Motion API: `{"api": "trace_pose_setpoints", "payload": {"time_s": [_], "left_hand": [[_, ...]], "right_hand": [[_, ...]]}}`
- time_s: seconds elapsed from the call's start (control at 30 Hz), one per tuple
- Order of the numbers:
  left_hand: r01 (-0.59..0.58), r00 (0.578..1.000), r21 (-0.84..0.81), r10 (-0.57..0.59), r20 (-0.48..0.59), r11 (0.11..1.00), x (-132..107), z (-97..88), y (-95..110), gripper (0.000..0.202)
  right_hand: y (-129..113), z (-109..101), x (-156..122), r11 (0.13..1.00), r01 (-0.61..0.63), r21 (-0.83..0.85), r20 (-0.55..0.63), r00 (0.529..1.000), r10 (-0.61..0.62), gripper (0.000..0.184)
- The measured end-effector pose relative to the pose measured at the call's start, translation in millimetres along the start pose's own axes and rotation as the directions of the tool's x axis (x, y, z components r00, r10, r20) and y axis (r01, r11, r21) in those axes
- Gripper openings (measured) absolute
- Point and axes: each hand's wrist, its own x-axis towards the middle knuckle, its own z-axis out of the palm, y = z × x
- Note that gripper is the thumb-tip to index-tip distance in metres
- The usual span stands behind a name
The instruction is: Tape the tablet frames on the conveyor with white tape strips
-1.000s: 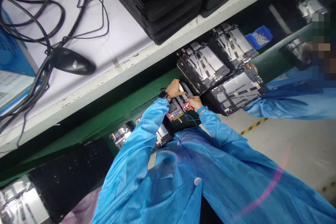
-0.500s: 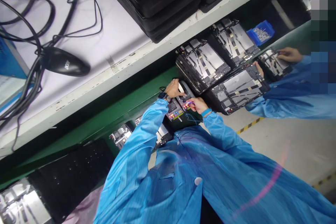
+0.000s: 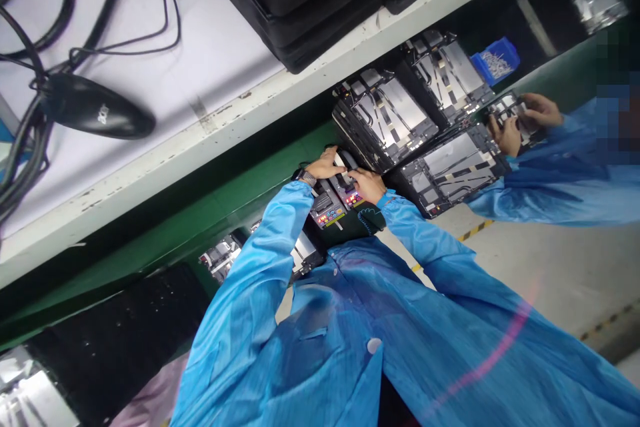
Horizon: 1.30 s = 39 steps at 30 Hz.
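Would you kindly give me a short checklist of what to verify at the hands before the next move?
1. The left hand rests on the small unit with coloured buttons: ok.
2. The right hand is on the same unit, close beside the left: ok.
3. Whether either hand is closed on a part: cannot tell, the fingers show too small.
4. The open tablet nearest the hands lies flat just beyond them: ok.
5. The co-worker's hands are well apart from the unit, on a device of their own: ok.
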Motion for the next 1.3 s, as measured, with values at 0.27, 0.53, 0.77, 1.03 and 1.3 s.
{"api": "trace_pose_setpoints", "payload": {"time_s": [0.27,0.53,0.77,1.03,1.3], "left_hand": [[-0.043,0.992,-0.056,0.036,-0.120,0.998,-13,-5.6,2,0.098],[0.056,0.983,-0.132,-0.078,-0.167,0.990,-14,-1.8,13,0.086],[0.086,0.973,-0.065,-0.098,-0.208,0.994,-14,3.5,8,0.073],[0.063,0.980,-0.071,-0.075,-0.184,0.995,-9,2.6,1,0.075],[0.064,0.982,-0.067,-0.075,-0.172,0.996,-13,-3.7,10,0.071]], "right_hand": [[4,-3,8,0.999,0.018,-0.037,0.116,0.993,-0.014,0.031],[6,-8,7,0.997,0.061,-0.056,0.178,0.983,-0.050,0.032],[12,4,4,0.996,0.078,-0.042,0.083,0.994,-0.074,0.027],[9,1,-6,0.985,0.163,-0.053,-0.010,0.986,-0.164,0.039],[9,5,4,0.983,0.181,-0.022,0.018,0.983,-0.180,0.029]]}}
